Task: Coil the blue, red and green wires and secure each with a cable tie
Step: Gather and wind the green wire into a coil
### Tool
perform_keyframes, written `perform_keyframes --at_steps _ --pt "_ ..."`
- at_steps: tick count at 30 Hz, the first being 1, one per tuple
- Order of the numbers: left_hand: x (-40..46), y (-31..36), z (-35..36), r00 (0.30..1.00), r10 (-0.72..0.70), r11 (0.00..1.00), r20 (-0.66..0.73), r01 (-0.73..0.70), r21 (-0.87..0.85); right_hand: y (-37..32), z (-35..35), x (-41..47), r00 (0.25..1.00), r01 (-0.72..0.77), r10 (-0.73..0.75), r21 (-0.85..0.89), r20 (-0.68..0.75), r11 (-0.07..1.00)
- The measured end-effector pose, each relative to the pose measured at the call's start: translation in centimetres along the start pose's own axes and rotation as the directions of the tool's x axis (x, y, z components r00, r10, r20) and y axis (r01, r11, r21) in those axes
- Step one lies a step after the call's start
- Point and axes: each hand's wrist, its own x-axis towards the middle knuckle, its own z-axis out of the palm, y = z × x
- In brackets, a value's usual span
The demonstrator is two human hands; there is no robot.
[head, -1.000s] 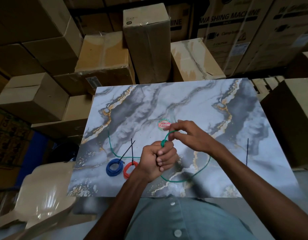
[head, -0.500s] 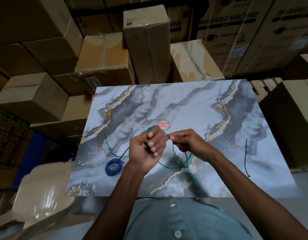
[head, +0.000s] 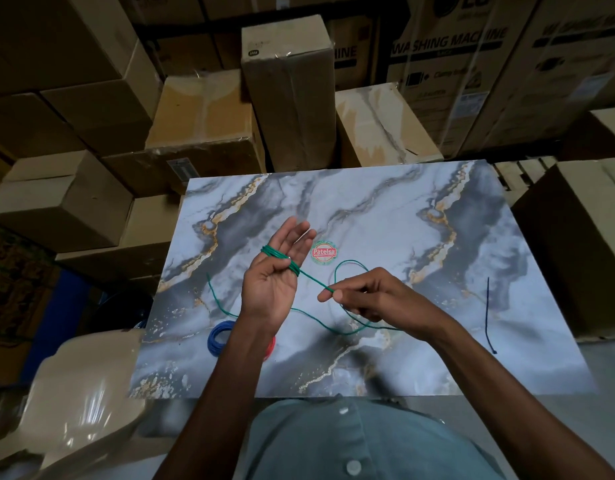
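Blue coil (head: 218,337) and red coil (head: 270,344) lie on the counter (head: 385,209), ties seemingly hidden, while green wire (head: 281,258) wraps the straight fingers of the left hand (head: 273,271), right hand (head: 363,294) pinching its run; one tie (head: 488,315) waits.

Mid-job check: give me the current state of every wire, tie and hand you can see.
green wire: a few turns wound round the left hand's fingers, the rest loose on the table
blue wire: coiled, lying on the table
red wire: mostly hidden behind the left forearm
cable tie: lying loose at the table's right
left hand: palm up, fingers straight
right hand: pinching the green wire
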Motion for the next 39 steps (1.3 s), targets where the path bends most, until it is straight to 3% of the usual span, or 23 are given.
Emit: perform_keyframes --at_steps 4,8,10,15,18,22,27,31,36,39 --pt "-0.1 -1.6 -1.0 0.998 0.011 0.994 -0.07 -0.003 0.106 -1.1 0.0 0.0 1.0 0.018 -0.014 -0.221 0.021 0.975" --pt "-0.2 -2.5 -1.2 0.993 0.006 0.996 -0.119 0.005 0.091 -1.5 0.3 0.2 0.995 -0.01 0.061 -0.512 0.081 0.859" --pt "-0.2 -2.5 -1.2 0.995 0.012 0.997 -0.102 -0.004 0.075 -1.4 0.5 0.2 0.989 -0.002 0.082 -0.552 0.121 0.834" --pt "-0.4 -2.5 -1.3 0.997 0.031 0.987 -0.065 -0.02 0.157 -2.0 -0.5 0.2 1.0 0.003 -0.013 -0.41 -0.022 0.912" --pt "-0.9 -3.2 -1.3 1.0 0.015 0.958 -0.017 -0.01 0.285 -2.5 -1.2 0.2 0.999 0.043 -0.039 -0.427 0.017 0.903" --pt "-1.0 -4.2 -1.1 0.999 -0.032 0.845 0.022 0.015 0.534 -2.4 -1.3 0.1 0.998 0.07 -0.064 -0.456 0.029 0.887" --pt "-1.9 -5.2 -0.8 0.991 -0.088 0.661 0.097 -0.015 0.751 -2.5 -1.3 0.2 0.995 0.093 -0.096 -0.348 0.009 0.933" --pt "-2.8 -5.2 -0.2 0.981 -0.146 0.571 0.126 -0.02 0.82 -3.5 -2.1 0.4 0.988 0.156 -0.154 -0.298 0.03 0.942" --pt "-3.5 -5.4 0.9 0.942 -0.313 0.578 0.123 0.086 0.811 -3.7 -2.4 0.7 0.991 0.126 -0.132 -0.222 -0.011 0.967" --pt "-3.5 -5.5 0.6 0.95 -0.281 0.597 0.14 0.059 0.8 -3.0 -2.7 1.3 0.993 0.081 -0.096 -0.188 -0.074 0.979"
